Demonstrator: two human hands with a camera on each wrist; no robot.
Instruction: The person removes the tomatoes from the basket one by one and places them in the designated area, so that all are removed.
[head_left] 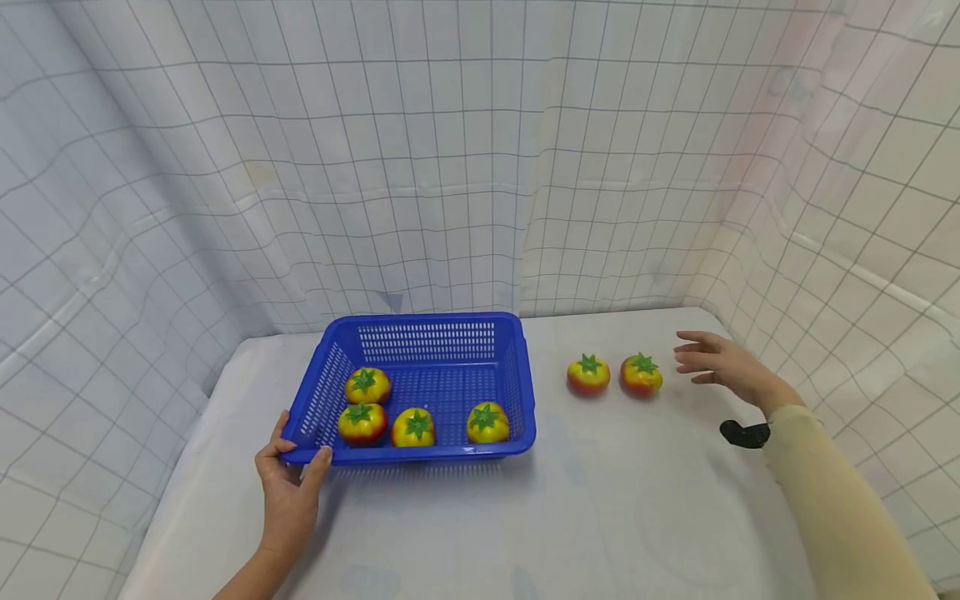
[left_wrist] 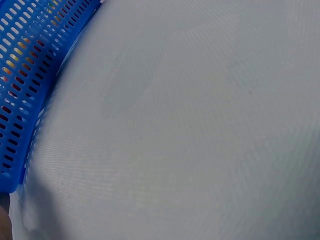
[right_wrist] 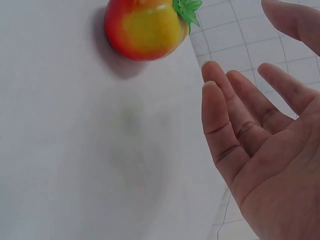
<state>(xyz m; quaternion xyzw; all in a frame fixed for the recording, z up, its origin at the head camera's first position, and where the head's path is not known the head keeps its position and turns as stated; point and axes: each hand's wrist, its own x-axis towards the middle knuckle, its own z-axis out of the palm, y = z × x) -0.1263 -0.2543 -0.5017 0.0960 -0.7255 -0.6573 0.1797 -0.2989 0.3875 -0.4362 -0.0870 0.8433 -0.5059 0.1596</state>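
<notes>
My left hand (head_left: 288, 504) grips the front left corner of a blue plastic basket (head_left: 450, 452), thumb at the front rim and fingers at the left side. Several red-and-yellow toy tomatoes with green star-shaped tops lie inside, including one at the right (head_left: 488, 423). Two more stand on the table, right of the basket: a nearer tomato (head_left: 588, 376) and a farther tomato (head_left: 641, 376). My right hand (head_left: 722, 365) hovers just right of the farther one, fingers spread and holding nothing. In the right wrist view, a tomato (right_wrist: 145, 30) sits beyond the fingertips.
A white cloth (head_left: 600, 508) covers the table. White grid-patterned curtains (head_left: 480, 167) hang behind it and along both sides. A black device (head_left: 745, 434) is attached at my right wrist. The basket's slotted wall (left_wrist: 30, 85) fills the left wrist view's upper left.
</notes>
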